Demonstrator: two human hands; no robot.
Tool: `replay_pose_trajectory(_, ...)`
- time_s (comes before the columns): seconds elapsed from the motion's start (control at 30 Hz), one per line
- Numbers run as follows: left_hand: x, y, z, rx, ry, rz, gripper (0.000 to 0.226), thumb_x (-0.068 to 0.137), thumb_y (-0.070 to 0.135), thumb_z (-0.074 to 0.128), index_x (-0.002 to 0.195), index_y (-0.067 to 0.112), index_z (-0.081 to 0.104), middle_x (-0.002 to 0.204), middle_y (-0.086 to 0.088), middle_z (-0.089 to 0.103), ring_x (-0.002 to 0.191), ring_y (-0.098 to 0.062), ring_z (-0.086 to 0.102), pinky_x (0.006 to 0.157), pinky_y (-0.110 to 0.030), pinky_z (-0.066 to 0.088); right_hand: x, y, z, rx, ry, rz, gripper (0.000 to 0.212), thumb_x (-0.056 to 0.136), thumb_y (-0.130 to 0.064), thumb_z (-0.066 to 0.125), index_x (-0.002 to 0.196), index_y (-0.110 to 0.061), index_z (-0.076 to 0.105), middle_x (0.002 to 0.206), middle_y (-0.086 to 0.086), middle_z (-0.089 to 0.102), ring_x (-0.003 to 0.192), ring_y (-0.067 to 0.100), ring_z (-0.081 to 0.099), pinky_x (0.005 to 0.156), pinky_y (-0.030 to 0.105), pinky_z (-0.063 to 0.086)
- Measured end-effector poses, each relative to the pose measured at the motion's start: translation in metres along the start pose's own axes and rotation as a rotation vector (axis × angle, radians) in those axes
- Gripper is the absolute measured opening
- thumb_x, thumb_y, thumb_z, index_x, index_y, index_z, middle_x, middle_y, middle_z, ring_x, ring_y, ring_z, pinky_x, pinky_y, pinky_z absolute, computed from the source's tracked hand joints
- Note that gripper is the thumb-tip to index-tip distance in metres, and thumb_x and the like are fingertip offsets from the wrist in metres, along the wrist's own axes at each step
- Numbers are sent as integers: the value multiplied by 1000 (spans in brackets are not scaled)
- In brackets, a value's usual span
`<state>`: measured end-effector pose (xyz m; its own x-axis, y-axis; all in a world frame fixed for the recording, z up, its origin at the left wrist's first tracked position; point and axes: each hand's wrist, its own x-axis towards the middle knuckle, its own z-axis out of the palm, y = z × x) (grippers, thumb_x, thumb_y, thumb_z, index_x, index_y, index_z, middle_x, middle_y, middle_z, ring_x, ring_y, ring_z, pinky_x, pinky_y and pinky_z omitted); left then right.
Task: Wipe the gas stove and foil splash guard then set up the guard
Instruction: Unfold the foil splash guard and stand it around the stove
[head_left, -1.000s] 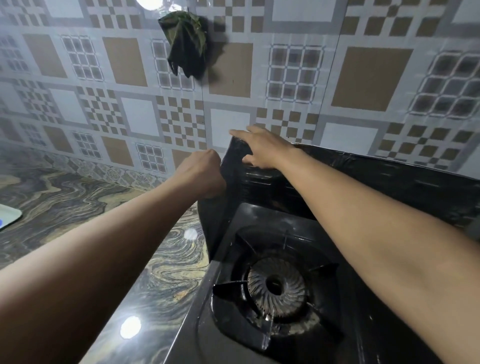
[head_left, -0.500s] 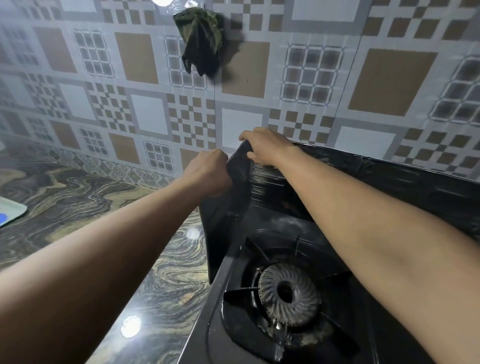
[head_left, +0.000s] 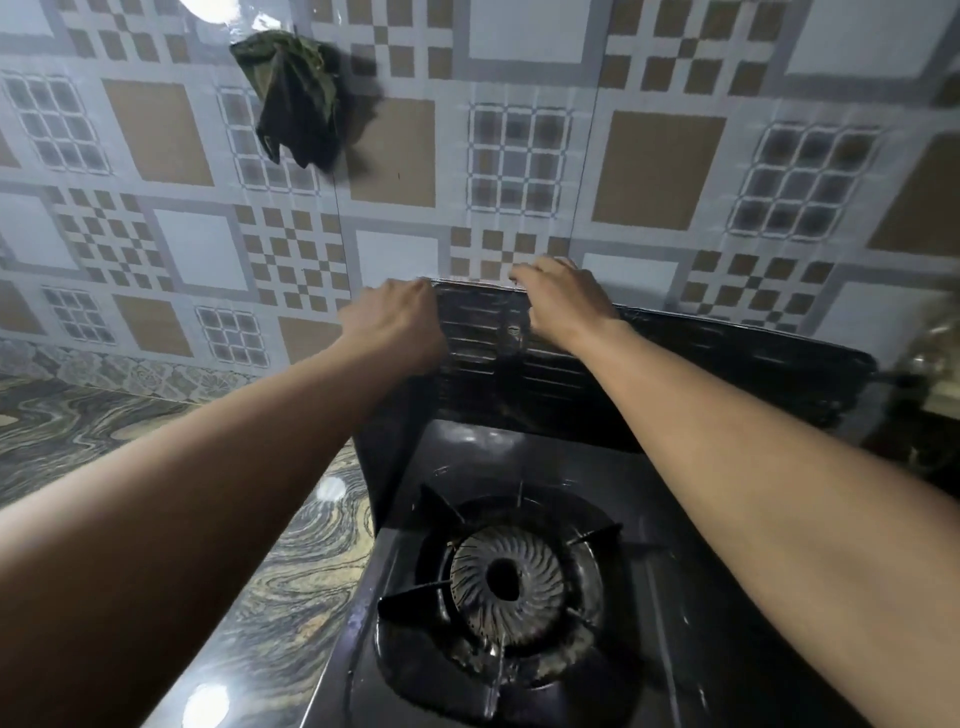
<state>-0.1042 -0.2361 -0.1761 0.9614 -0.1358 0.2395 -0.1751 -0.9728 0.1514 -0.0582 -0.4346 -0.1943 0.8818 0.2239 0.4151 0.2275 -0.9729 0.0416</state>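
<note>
Behind the gas stove (head_left: 691, 597), against the tiled wall (head_left: 197, 249), the foil splash guard (head_left: 727, 358) stands upright. Your left hand (head_left: 395, 327) clutches its top corner; your right hand (head_left: 566, 301) curls over the rim. Likely light, thin and crease-prone: grip the rim gently.

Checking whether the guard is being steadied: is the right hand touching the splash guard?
Touching. The head view shows the right hand resting on the top edge of the splash guard, fingers curled over it, with no gap visible.

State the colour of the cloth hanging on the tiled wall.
Dark green; the cloth shows best in the head view.
</note>
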Motion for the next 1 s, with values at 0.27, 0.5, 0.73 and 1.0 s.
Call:
replay_pose_trajectory(0.27,37,58,24,90,73,360,25,90,16,62,115,12,64,111,-12,68,96,-33,66,77,-41,55,-35,66,-9,-176,113,207,40,79,10,57,113,-12,58,112,9,59,106,33,48,86,44,41)
replay_pose_trajectory(0.5,62,96,54,144,130,615,46,90,10,65,135,15,54,123,-12,63,105,-32,63,81,-45,57,-57,109,-8,-236,84,328,27,81,7,60,102,-11,61,107,11,61,106,33,51,89,44,41)
replay_pose_trajectory(0.73,64,119,88,267,119,765,61,94,11,54,151,15,33,160,-7,30,141,-27,39,99,-45,52,-58,128,4,-254,153,320,15,89,-13,67,101,-8,60,104,13,65,101,34,56,86,45,47)
replay_pose_trajectory(1.0,67,127,109,295,-73,699,69,104,37,33,159,15,-3,165,-11,-15,153,-27,-11,123,-52,4,-54,133,10,-233,213,315,34,90,-32,69,109,-5,58,105,13,64,100,33,57,73,42,50)
